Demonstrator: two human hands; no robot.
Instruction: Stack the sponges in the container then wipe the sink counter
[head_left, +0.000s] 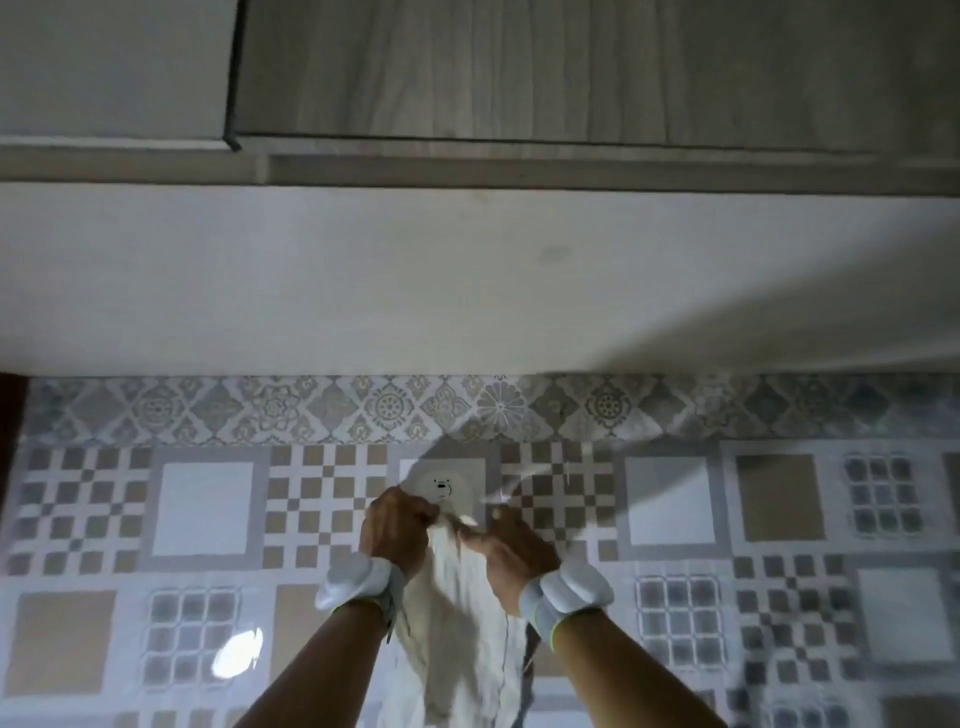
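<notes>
While both hands work at the hook: the head view faces the wall, so tabletop, sink, sponges and container are all out of sight.
Landmark: a bear-face wall hook (442, 487) on the patterned tiles (208, 509).
Cloth: a pale cloth (462, 623) hangs straight down from just below the hook.
Left hand (397, 530): grip closed on the cloth's top edge, just left of the hook.
Right hand (511, 553): grip closed on the bunched cloth, lower right of the hook.
Risk: a hard tug could, I judge, pull the hook off the tile; a loosened grip could drop the cloth.
Containers: none visible, contents unknown.
Wrists: both carry white bands (569, 592).
</notes>
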